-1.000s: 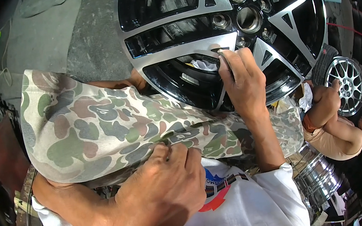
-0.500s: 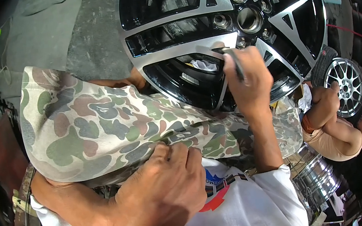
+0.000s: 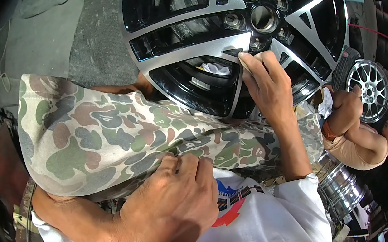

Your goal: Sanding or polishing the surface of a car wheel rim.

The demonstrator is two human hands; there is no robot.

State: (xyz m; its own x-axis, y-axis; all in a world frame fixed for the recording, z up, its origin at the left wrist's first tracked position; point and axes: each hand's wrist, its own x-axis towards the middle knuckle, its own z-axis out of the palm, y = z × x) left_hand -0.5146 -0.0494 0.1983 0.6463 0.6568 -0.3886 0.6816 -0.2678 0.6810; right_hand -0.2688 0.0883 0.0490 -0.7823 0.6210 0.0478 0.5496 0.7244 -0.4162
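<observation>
Right hand [image 3: 269, 86]: thumb and index pinched on a thin flat piece [image 3: 245, 66] (material hidden; only a pale edge shows), tips at a spoke of the black-and-silver alloy wheel [image 3: 195, 51], beside its triangular recess; wheel spreads above and to both sides of these tips. Left hand [image 3: 170, 205]: fingers curled closed, palm hidden. Camouflage shorts [image 3: 104, 131] lie between left fingers and wheel; right hand covers part of the spoke. Right of its fingers: co-worker [image 3: 359, 145], silver mesh-spoke wheel [image 3: 368, 91].
</observation>
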